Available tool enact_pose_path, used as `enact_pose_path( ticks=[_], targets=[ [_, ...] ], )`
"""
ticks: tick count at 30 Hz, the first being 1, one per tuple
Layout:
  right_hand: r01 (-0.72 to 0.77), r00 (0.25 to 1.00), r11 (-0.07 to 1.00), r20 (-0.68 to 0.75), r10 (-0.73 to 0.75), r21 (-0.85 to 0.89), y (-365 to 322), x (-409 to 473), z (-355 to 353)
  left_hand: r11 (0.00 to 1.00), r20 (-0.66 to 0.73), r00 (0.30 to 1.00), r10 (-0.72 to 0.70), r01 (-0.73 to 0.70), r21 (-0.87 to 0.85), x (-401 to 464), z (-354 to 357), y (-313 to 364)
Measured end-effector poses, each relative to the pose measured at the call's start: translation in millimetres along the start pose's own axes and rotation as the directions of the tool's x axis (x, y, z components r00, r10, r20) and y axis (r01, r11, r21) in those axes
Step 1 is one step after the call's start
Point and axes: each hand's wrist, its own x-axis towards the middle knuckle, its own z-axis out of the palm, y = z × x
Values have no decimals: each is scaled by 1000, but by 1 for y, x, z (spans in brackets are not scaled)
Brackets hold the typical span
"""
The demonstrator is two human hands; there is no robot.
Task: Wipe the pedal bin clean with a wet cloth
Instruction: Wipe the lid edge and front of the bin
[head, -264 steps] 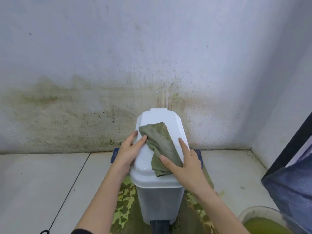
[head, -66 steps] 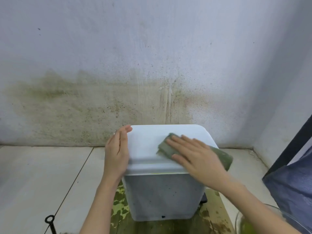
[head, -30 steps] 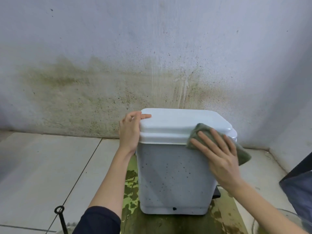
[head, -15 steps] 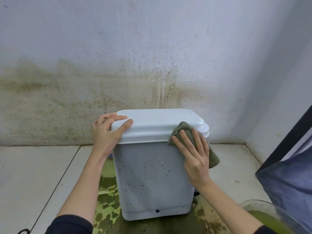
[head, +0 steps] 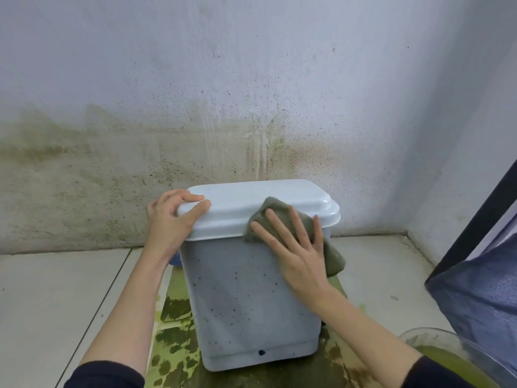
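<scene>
Head view: left hand [head: 174, 219] gripping lid [head: 251, 204] corner, steadying pedal bin [head: 246, 298]. Right hand [head: 298, 253] spread flat, pressing wet cloth [head: 272, 210] on lid's front edge. Speckled front wall probably next: downward strokes.

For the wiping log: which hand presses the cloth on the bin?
The right hand, flat on the green cloth; the left hand grips the lid's bare corner.
</scene>
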Motion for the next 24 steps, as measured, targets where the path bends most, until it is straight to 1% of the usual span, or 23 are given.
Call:
enact_pose_path(
  ticks=[1, 2, 4, 5, 6, 7, 8, 10, 11, 13, 15, 16, 17, 18, 19, 21, 22, 24],
  targets=[
    [-78, 997, 996, -10, 78, -43, 19, -11, 2, 998, -11, 1000, -9, 10, 65, 1, 4, 4],
    [-150, 988, 988, -27, 149, -40, 34, -18, 6, 984, -29, 1000, -4, 9, 179, 2, 10, 8],
    [-256, 961, 963, -83, 263, 78, 46, -17, 15, 909, -66, 996, 53, -20, 417, 2, 23, 13],
    [-286, 947, 948, -106, 302, 139, 42, -13, 20, 877, -77, 994, 81, -35, 480, 2, 28, 14],
    [-293, 940, 942, -131, 315, 165, 33, -9, 25, 860, -82, 992, 99, -44, 508, 3, 32, 15],
    [-282, 940, 947, -155, 305, 154, 22, -4, 31, 859, -80, 991, 106, -51, 509, 6, 35, 14],
    [-261, 947, 957, -160, 279, 124, 11, 0, 37, 868, -76, 991, 110, -59, 494, 9, 36, 13],
    [-196, 973, 976, -103, 205, 95, -12, 5, 48, 878, -58, 991, 118, -77, 473, 18, 38, 10],
    [-139, 987, 986, -66, 145, 96, -22, 4, 54, 877, -48, 992, 120, -84, 474, 24, 40, 10],
    [31, 999, 996, 39, -34, 89, -40, -12, 63, 881, -26, 993, 111, -86, 466, 33, 40, 8],
    [220, 958, 973, 173, -230, 71, -49, -51, 69, 891, -11, 993, 114, -97, 443, 37, 38, 6],
    [292, 931, 955, 213, -296, 52, -45, -70, 69, 893, -11, 992, 124, -107, 438, 38, 37, 4],
    [335, 917, 942, 218, -333, 29, -36, -83, 68, 892, -18, 991, 136, -115, 436, 37, 36, 2],
    [341, 921, 940, 199, -335, 0, -23, -86, 65, 893, -30, 989, 147, -120, 434, 35, 35, 1],
    [295, 941, 955, 180, -286, -27, -10, -80, 60, 894, -41, 987, 154, -121, 432, 33, 36, 1],
    [93, 991, 994, 97, -86, -60, 14, -51, 49, 896, -57, 984, 169, -129, 425, 30, 37, 3],
    [-12, 999, 998, 34, 15, -62, 20, -33, 47, 898, -61, 983, 173, -132, 419, 30, 37, 4],
    [-161, 986, 987, -46, 161, -14, 11, -10, 49, 904, -59, 983, 174, -135, 405, 32, 39, 5]
  ],
)
